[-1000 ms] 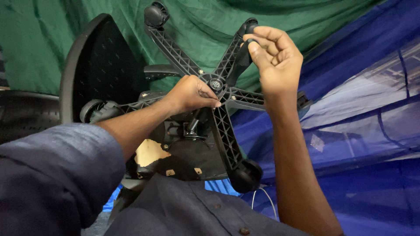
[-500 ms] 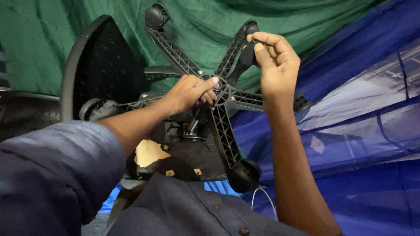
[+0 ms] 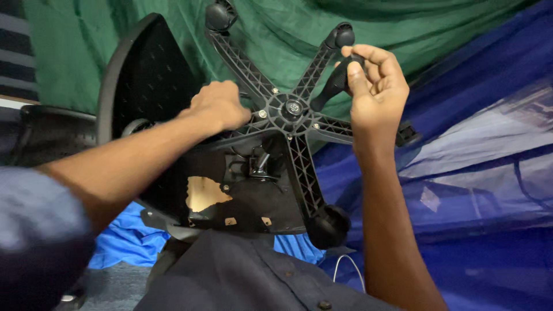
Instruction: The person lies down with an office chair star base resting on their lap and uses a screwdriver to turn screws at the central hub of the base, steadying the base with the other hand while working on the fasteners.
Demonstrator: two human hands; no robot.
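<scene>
A black office chair lies on its side with its five-armed star base (image 3: pixel 291 109) facing me. My left hand (image 3: pixel 219 106) is closed over the base arm just left of the hub. My right hand (image 3: pixel 374 86) grips a short black curved handle (image 3: pixel 334 86) that runs down toward the hub beside the upper right arm. Castors sit at the arm tips: one at the top (image 3: pixel 220 14), one at the upper right (image 3: pixel 341 35), one at the bottom (image 3: pixel 328 226). The seat underside (image 3: pixel 242 196) shows a torn tan patch.
The chair's black backrest (image 3: pixel 144 80) stands at the left. Green cloth (image 3: pixel 276 29) hangs behind, and blue sheeting (image 3: pixel 478 173) covers the right. A white cable (image 3: pixel 345 265) loops below the bottom castor. My dark-shirted body fills the lower edge.
My left hand has slid off the hub to the base arm on its left. My right hand has stayed by the upper right arm, closing on the black handle.
</scene>
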